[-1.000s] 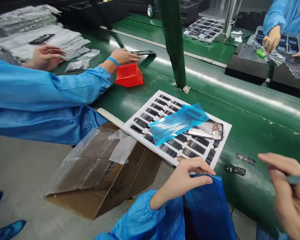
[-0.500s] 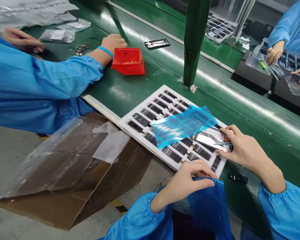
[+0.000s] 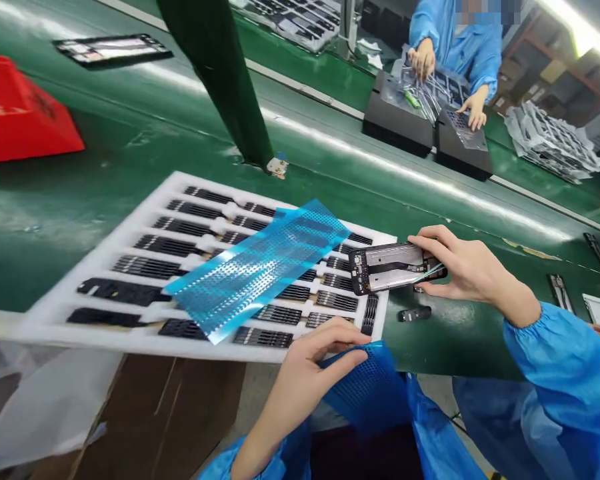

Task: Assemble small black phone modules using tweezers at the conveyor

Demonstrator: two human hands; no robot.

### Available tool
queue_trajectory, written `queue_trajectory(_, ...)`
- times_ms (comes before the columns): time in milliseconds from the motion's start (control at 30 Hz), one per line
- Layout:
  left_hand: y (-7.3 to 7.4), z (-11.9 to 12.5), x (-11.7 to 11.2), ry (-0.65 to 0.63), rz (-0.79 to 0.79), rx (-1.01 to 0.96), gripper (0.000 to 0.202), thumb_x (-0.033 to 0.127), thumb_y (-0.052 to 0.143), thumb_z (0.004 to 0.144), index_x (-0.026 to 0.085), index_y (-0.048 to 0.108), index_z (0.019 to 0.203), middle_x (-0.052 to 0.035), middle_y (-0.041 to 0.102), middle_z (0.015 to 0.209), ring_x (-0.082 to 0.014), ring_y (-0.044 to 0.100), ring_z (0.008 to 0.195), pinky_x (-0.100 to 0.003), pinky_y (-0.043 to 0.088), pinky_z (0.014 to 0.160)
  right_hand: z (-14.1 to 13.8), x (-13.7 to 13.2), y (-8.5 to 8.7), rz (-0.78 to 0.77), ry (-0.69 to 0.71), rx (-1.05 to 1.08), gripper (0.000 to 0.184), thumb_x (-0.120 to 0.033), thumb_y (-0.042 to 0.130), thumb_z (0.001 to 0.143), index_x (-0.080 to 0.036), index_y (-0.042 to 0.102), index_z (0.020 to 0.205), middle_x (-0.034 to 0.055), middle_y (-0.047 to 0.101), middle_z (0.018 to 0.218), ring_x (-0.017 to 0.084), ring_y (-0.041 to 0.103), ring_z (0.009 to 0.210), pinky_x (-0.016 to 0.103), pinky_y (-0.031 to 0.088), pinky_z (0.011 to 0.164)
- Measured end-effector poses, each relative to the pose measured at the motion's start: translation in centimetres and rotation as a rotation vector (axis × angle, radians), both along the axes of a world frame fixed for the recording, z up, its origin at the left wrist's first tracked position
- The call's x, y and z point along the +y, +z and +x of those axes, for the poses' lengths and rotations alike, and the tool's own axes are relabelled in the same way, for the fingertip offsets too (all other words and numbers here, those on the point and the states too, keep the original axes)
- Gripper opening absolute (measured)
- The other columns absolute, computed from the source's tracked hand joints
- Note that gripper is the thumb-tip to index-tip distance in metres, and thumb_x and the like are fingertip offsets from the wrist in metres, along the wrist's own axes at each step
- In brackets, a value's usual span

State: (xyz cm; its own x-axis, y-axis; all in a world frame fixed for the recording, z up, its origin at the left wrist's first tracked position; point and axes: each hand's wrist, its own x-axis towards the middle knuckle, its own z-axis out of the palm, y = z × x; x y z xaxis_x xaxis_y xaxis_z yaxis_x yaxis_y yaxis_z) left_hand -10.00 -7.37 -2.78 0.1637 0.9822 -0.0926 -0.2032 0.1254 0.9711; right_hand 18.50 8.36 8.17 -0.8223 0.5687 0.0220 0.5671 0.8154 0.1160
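My right hand [image 3: 461,267] grips a phone frame [image 3: 389,267] by its right end and holds it just above the right edge of a white foam tray [image 3: 145,337]; thin tweezers also sit in that hand. The tray holds rows of small black parts, and a light blue perforated film [image 3: 260,263] lies across them. My left hand [image 3: 313,367] pinches the edge of a dark blue perforated sheet [image 3: 367,390] at the tray's near edge, over my lap.
The tray rests on a green conveyor belt [image 3: 105,147]. A red bin [image 3: 20,113] and another phone frame [image 3: 113,50] lie at far left. A small black part [image 3: 414,313] lies beside the tray. A green post [image 3: 220,73] stands behind. Another person works across the belt.
My right hand came in, took the phone frame off the tray and lifted it to the right. The view swung right and closer. My left hand stayed on the blue sheet.
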Motion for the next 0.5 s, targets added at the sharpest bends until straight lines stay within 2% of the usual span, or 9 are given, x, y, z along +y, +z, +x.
queue_trajectory(133,0.3,-0.2,-0.1,-0.014,0.024,0.018,0.013,0.022,0.083,0.095,0.031,0.092,0.099,-0.0036,0.080,0.094,-0.0172,0.075,0.082,-0.021,0.061,0.070,3.4,1.5,0.7,0.022,-0.064,-0.041,0.073,-0.057,0.064,0.103,-0.020,0.046,0.162,0.0173,0.065,0.149,0.025,0.074,0.087,0.034,0.051,0.055)
queue_trajectory(267,0.2,-0.3,-0.1,-0.017,0.025,0.025,0.013,0.022,0.084,0.094,0.032,0.092,0.098,-0.0035,0.080,0.095,-0.0171,0.076,0.083,-0.021,0.062,0.072,8.0,3.3,0.7,0.025,-0.198,-0.062,0.073,-0.058,0.068,0.099,-0.021,0.051,0.159,0.0170,0.065,0.148,0.026,0.075,0.085,0.035,0.051,0.056)
queue_trajectory(400,-0.2,-0.3,-0.1,-0.017,0.026,0.014,0.012,0.022,0.085,0.093,0.031,0.092,0.098,-0.0039,0.079,0.094,-0.0175,0.077,0.083,-0.022,0.062,0.073,11.7,4.2,-0.7,-0.035,-0.320,-0.059,0.070,-0.058,0.070,0.096,-0.022,0.055,0.154,0.0163,0.066,0.146,0.029,0.078,0.090,0.036,0.053,0.059)
queue_trajectory(500,-0.3,-0.3,-0.1,-0.025,0.019,0.008,0.010,0.023,0.085,0.093,0.030,0.092,0.097,-0.0045,0.079,0.094,-0.0180,0.076,0.083,-0.023,0.062,0.073,12.5,4.7,-2.2,-0.137,-0.364,-0.036,0.069,-0.058,0.072,0.093,-0.024,0.058,0.151,0.0147,0.067,0.144,0.028,0.079,0.092,0.036,0.056,0.061)
